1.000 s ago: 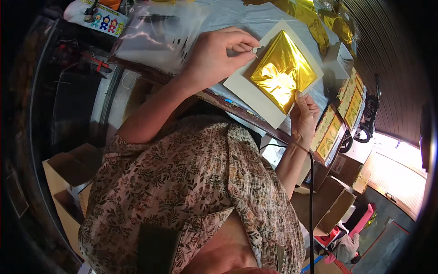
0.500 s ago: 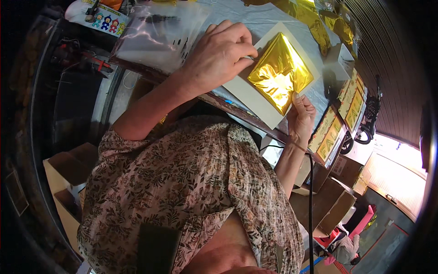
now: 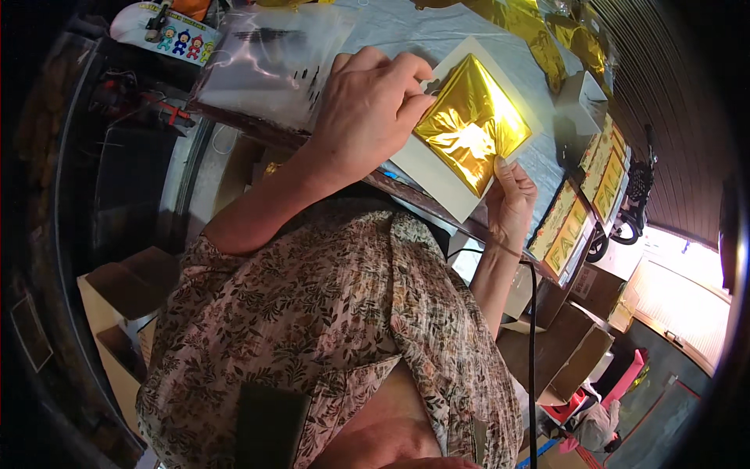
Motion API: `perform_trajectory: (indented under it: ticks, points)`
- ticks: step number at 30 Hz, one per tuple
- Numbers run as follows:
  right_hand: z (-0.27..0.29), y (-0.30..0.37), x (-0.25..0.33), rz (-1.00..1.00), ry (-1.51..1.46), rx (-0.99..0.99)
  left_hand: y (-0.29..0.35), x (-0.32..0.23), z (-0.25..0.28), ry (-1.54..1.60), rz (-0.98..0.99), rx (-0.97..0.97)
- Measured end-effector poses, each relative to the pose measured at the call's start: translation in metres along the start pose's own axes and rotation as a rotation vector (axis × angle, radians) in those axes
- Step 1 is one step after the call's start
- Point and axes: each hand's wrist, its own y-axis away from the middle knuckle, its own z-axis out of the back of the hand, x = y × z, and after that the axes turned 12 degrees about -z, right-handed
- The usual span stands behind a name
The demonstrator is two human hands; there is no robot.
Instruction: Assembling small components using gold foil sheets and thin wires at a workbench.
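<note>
A square of shiny gold foil (image 3: pixel 473 125) lies on a larger white sheet (image 3: pixel 441 178), tilted at the near edge of the table. My right hand (image 3: pixel 512 195) grips the foil and sheet at their lower right corner, thumb on top of the foil. At the foil's left edge is my left hand (image 3: pixel 366 113), fingers curled. Its thumb and index finger sit close to the edge, with a thin dark bit between their tips that I cannot make out.
Clear plastic bags (image 3: pixel 269 62) are stacked on the table to the left. More gold foil (image 3: pixel 539 43) lies at the far right, near a white box (image 3: pixel 582 105). Printed yellow packages (image 3: pixel 561 242) stand at the table's right edge. A black cable (image 3: pixel 533 352) hangs down; cardboard boxes (image 3: pixel 566 344) stand below.
The foil and sheet have shifted slightly left. My left index finger and thumb have parted a little at the foil's edge. My right hand keeps its grip.
</note>
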Motion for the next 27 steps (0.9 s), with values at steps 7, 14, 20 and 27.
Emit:
perform_trajectory:
  ticks: [7,14,20,27]
  points:
    - [0.000,0.001,0.001,-0.012,-0.033,0.038,0.011,0.013,-0.005,0.174,0.121,0.041]
    - [-0.008,-0.001,-0.001,-0.005,0.016,0.006,0.019,0.009,-0.016,0.508,0.247,0.090]
    - [0.000,-0.003,-0.005,-0.014,0.000,0.059,0.009,-0.006,-0.007,0.059,0.098,0.064]
    - [0.001,-0.001,-0.005,-0.041,0.001,-0.039,0.010,-0.007,0.003,0.019,0.033,0.024]
